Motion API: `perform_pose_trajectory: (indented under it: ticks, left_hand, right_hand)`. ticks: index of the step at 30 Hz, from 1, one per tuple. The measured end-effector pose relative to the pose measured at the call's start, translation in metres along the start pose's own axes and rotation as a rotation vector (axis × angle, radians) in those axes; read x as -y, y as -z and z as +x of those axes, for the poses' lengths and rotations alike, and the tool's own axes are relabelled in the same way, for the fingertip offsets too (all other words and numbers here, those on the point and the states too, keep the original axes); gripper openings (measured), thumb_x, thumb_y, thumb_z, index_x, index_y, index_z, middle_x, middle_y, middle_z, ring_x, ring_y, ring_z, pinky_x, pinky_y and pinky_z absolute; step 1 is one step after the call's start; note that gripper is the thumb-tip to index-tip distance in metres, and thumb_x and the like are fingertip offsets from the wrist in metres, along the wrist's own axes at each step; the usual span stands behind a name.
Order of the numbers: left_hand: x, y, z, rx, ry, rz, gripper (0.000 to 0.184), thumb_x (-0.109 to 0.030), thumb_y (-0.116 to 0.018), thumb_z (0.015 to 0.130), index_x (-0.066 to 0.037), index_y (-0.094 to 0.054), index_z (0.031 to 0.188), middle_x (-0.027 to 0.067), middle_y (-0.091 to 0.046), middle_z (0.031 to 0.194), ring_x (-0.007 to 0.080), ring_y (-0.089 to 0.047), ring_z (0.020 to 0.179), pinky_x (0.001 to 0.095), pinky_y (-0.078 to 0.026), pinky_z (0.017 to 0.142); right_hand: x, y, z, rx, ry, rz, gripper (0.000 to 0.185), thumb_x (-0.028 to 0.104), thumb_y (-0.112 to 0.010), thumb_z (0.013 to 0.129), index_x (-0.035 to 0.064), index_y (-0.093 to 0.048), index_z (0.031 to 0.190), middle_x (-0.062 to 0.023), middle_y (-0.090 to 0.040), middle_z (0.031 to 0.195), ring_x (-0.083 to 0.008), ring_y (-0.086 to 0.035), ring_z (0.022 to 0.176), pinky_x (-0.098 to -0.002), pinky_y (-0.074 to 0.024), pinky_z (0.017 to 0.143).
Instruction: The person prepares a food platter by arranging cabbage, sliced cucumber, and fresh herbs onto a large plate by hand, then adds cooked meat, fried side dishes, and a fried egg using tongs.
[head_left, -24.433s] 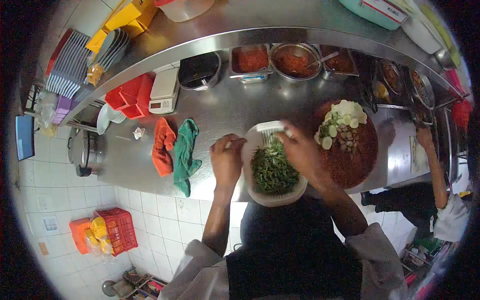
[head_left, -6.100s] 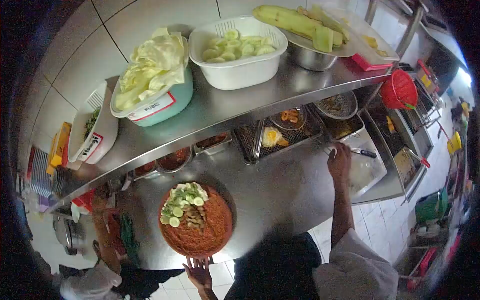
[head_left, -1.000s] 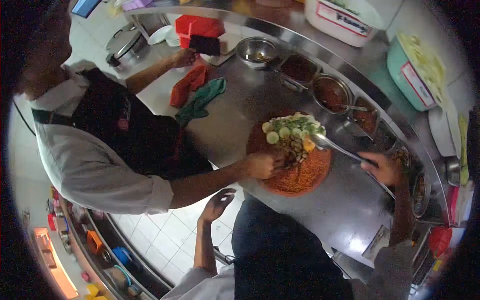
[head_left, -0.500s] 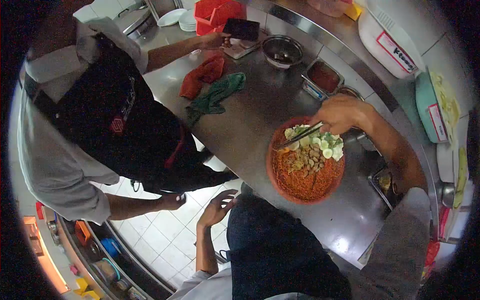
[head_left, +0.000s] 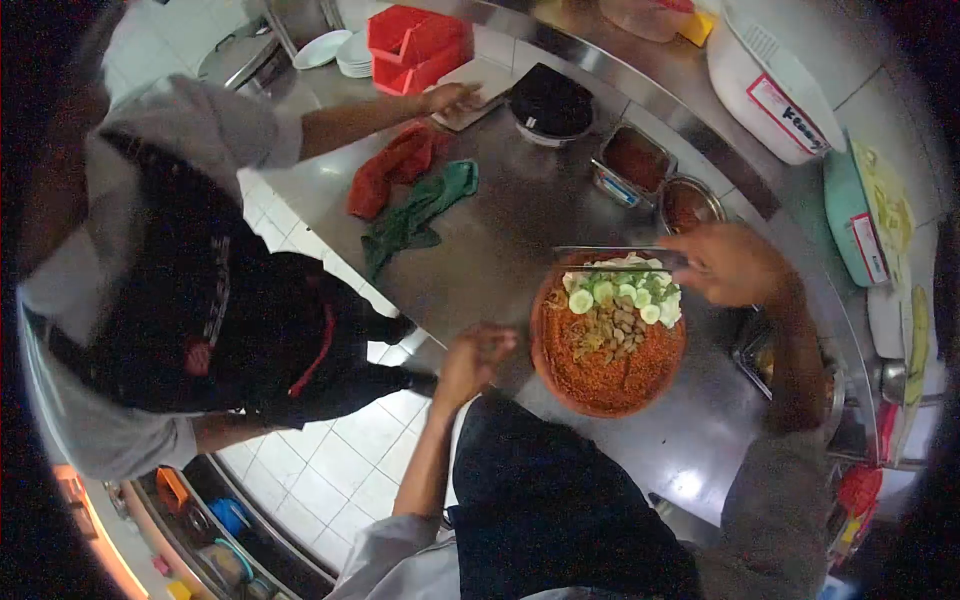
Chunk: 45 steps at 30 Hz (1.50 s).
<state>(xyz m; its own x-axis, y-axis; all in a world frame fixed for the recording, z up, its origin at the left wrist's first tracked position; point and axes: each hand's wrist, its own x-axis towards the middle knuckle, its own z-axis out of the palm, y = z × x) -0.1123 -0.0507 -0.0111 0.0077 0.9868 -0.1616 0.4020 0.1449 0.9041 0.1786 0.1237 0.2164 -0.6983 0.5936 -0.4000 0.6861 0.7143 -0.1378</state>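
A round reddish-brown dish [head_left: 610, 385] sits on the steel counter, spread with red paste. Cucumber slices [head_left: 603, 293], greens and pale cabbage lie along its far side, with brown chunks [head_left: 622, 325] near the middle. My right hand [head_left: 735, 265] is closed around metal tongs [head_left: 610, 256], which reach leftward over the dish's far edge. My left hand [head_left: 478, 362] hovers near the counter's front edge, left of the dish; its fingers are bent and apart, with nothing in them.
A co-worker in a dark apron [head_left: 215, 290] stands at the left, one hand [head_left: 452, 98] by the white scale [head_left: 475, 90]. Red cloth [head_left: 395, 170] and green cloth [head_left: 425, 210] lie on the counter. Behind are a black-covered bowl [head_left: 552, 105], a sauce tray [head_left: 637, 160] and red bins [head_left: 420, 45].
My left hand has risen toward the counter edge. My right hand has moved right, and the tongs now lie level over the dish's far edge. The black item at the co-worker's hand now covers the bowl.
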Motion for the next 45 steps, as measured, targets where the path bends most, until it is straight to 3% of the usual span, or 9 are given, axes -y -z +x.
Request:
perform_pose_trajectory:
  ticks: [3,5,7,15,22,35,42,44,45]
  left_hand:
    - [0.022,-0.044,0.044,-0.142,-0.262,0.249,0.022,-0.014,-0.066,0.083,-0.008,-0.071,0.104,0.0125,-0.068,0.101,0.0296,-0.064,0.091,0.0375,-0.050,0.081]
    - [0.057,-0.078,0.069,-0.141,-0.188,-0.509,0.026,-0.011,-0.065,0.079,-0.008,-0.071,0.104,0.0136,-0.067,0.101,0.0333,-0.062,0.094,0.0399,-0.050,0.084]
    - [0.013,-0.055,0.069,-0.084,-0.335,0.394,0.027,-0.011,-0.062,0.080,-0.010,-0.071,0.106,0.0140,-0.067,0.102,0.0323,-0.062,0.097,0.0397,-0.049,0.086]
    - [0.013,-0.046,0.062,-0.268,-0.295,0.153,0.026,-0.015,-0.066,0.091,0.000,-0.061,0.112,0.0116,-0.063,0.100,0.0194,-0.061,0.087,0.0284,-0.050,0.068]
    - [0.002,-0.046,0.021,0.114,0.332,-0.453,0.058,-0.033,-0.061,0.093,0.000,-0.045,0.138,0.0121,-0.063,0.115,0.0219,-0.064,0.096,0.0364,-0.054,0.079]
    - [0.028,-0.109,-0.055,0.035,0.391,-0.487,0.035,-0.011,-0.063,0.090,-0.011,-0.046,0.120,0.0094,-0.063,0.095,0.0222,-0.064,0.089,0.0412,-0.055,0.077]
    - [0.050,-0.135,-0.092,0.237,0.595,-0.868,0.031,-0.013,-0.067,0.086,-0.010,-0.051,0.113,0.0112,-0.064,0.099,0.0275,-0.067,0.092,0.0444,-0.056,0.081]
    - [0.003,-0.126,-0.089,0.402,0.359,-0.409,0.033,-0.022,-0.058,0.085,-0.004,-0.057,0.112,0.0149,-0.064,0.113,0.0298,-0.063,0.105,0.0479,-0.052,0.093]
    - [0.019,-0.118,-0.082,0.327,0.410,-0.485,0.033,-0.025,-0.054,0.091,-0.003,-0.057,0.116,0.0159,-0.065,0.111,0.0301,-0.065,0.101,0.0477,-0.052,0.092]
  right_hand:
    - [0.007,-0.032,-0.072,-0.114,-0.270,0.294,0.053,0.036,-0.062,0.087,0.0096,-0.053,0.133,-0.0176,-0.066,0.086,-0.0339,-0.065,0.076,-0.0451,-0.0504,0.071]
    - [0.006,-0.070,-0.126,-0.066,-0.484,0.423,0.054,0.036,-0.062,0.088,0.0104,-0.052,0.135,-0.0151,-0.067,0.086,-0.0301,-0.065,0.077,-0.0421,-0.0500,0.071]
    - [-0.011,-0.142,-0.191,-0.305,-0.500,0.390,0.052,0.034,-0.063,0.090,0.0115,-0.052,0.136,-0.0093,-0.066,0.085,-0.0243,-0.061,0.071,-0.0381,-0.0495,0.071]
    - [-0.005,-0.301,-0.360,-0.990,-1.523,1.214,0.029,0.020,-0.055,0.093,0.0090,-0.060,0.120,0.0009,-0.057,0.079,-0.0015,-0.041,0.045,-0.0200,-0.0297,0.033]
    - [-0.091,-0.384,-0.399,-1.520,-1.003,1.808,0.032,0.033,-0.066,0.090,0.0148,-0.061,0.116,0.0025,-0.060,0.078,-0.0043,-0.044,0.049,-0.0174,-0.0342,0.040]
    - [-0.151,-0.373,-0.356,-1.249,-1.221,2.021,0.028,0.037,-0.075,0.083,0.0187,-0.060,0.098,0.0022,-0.059,0.073,-0.0034,-0.041,0.044,-0.0160,-0.0273,0.033]
    - [-0.159,-0.395,-0.350,-1.330,-1.403,1.844,0.035,0.040,-0.075,0.082,0.0184,-0.059,0.104,0.0030,-0.058,0.073,-0.0043,-0.041,0.045,-0.0169,-0.0258,0.034]
    - [-0.170,-0.445,-0.370,-1.357,-1.378,1.879,0.036,0.040,-0.074,0.082,0.0179,-0.059,0.107,0.0035,-0.058,0.073,-0.0056,-0.042,0.046,-0.0180,-0.0276,0.036]
    - [-0.178,-0.485,-0.383,-1.470,-1.163,1.096,0.038,0.039,-0.072,0.084,0.0164,-0.058,0.111,0.0037,-0.058,0.072,-0.0059,-0.044,0.049,-0.0187,-0.0313,0.041]
